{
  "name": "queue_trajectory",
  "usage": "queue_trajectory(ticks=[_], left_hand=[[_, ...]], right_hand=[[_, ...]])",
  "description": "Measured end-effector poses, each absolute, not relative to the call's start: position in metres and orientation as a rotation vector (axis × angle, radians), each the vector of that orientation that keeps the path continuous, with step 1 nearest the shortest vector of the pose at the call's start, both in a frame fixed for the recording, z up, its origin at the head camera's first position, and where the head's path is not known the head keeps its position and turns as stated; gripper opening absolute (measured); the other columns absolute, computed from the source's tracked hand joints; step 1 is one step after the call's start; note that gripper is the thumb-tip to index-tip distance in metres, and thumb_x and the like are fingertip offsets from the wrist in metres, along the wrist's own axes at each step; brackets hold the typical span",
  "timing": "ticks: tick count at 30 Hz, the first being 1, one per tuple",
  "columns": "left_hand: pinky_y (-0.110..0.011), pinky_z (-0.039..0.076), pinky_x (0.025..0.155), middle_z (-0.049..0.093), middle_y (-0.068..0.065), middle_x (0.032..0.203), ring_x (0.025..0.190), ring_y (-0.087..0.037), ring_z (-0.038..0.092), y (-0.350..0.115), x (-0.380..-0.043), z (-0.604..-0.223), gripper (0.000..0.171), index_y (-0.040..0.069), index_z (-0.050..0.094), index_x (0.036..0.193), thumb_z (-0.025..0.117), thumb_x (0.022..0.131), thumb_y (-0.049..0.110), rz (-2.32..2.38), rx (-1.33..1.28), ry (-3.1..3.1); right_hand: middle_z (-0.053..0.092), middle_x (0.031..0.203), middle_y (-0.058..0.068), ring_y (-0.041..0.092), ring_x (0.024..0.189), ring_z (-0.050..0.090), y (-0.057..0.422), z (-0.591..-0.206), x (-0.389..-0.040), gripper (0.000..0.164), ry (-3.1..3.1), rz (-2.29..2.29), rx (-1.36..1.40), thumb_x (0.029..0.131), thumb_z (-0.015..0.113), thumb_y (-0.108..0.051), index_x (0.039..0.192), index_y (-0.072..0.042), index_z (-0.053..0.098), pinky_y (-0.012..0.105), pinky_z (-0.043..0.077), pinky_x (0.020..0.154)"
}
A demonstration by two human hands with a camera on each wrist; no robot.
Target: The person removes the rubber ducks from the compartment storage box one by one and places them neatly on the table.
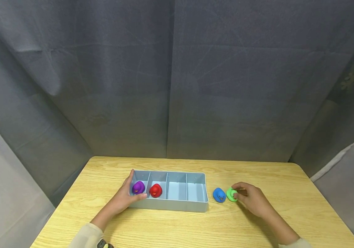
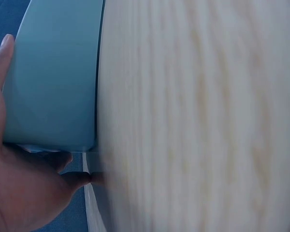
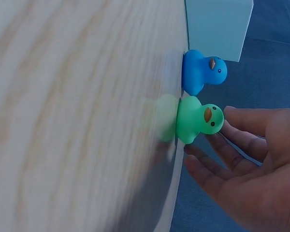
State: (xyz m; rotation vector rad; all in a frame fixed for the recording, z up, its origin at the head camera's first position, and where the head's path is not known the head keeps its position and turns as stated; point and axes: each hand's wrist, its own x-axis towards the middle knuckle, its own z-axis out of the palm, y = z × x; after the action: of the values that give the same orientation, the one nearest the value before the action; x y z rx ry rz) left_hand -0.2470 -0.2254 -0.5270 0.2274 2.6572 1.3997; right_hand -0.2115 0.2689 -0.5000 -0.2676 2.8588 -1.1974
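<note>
A grey-blue divided tray (image 1: 177,205) lies on the table, and my left hand (image 1: 122,199) holds its left end, thumb over the front rim and fingers at the back corner. In the left compartment sits a purple rubber duck (image 1: 138,187); the adjoining one has a red rubber duck (image 1: 156,190). Right of the tray, a green rubber duck (image 3: 192,121) stands upright on the table. Around it my right hand (image 1: 251,199) has its thumb and fingers spread, thumb tip close to the head; firm contact cannot be made out. A blue rubber duck (image 3: 201,72) stands beside the green one.
The wooden table (image 1: 152,229) has its far edge against a grey cloth curtain (image 1: 127,103). Pale panels (image 1: 0,193) border the left and right sides. The tray's two right compartments (image 1: 177,190) hold nothing.
</note>
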Motion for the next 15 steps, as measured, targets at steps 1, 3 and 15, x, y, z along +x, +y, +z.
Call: queue_trajectory(ticks=[1,3,15], left_hand=[[-0.069,0.015,0.12,0.001,-0.022,0.172,0.155,-0.049,0.006,-0.225,-0.247,-0.527,0.124,0.016,-0.003,0.167,0.085,0.085,0.043,1.399,0.225,2.656],[-0.07,0.015,0.12,0.001,-0.022,0.172,0.155,-0.049,0.006,-0.225,-0.247,-0.527,0.124,0.017,-0.004,0.167,0.085,0.084,0.044,1.396,0.224,2.657],[-0.069,0.015,0.12,0.001,-0.02,0.172,0.156,-0.048,0.005,-0.226,-0.247,-0.527,0.124,0.016,-0.003,0.167,0.084,0.084,0.045,1.4,0.231,2.658]], right_hand=[[0.067,0.128,0.021,0.044,0.114,0.068,0.269,-0.5,-0.212,0.032,2.864,-1.19,-0.272,0.098,0.069,-0.01,0.128,0.001,0.065,0.05,0.061,0.088],[0.068,0.128,0.021,0.045,0.115,0.067,0.269,-0.499,-0.212,0.032,2.874,-1.181,-0.278,0.099,0.069,-0.011,0.128,0.001,0.065,0.052,0.06,0.09],[0.066,0.133,0.022,0.048,0.122,0.062,0.262,-0.488,-0.214,0.033,2.897,-1.192,-0.321,0.102,0.065,-0.014,0.132,0.0,0.063,0.057,0.057,0.095]])
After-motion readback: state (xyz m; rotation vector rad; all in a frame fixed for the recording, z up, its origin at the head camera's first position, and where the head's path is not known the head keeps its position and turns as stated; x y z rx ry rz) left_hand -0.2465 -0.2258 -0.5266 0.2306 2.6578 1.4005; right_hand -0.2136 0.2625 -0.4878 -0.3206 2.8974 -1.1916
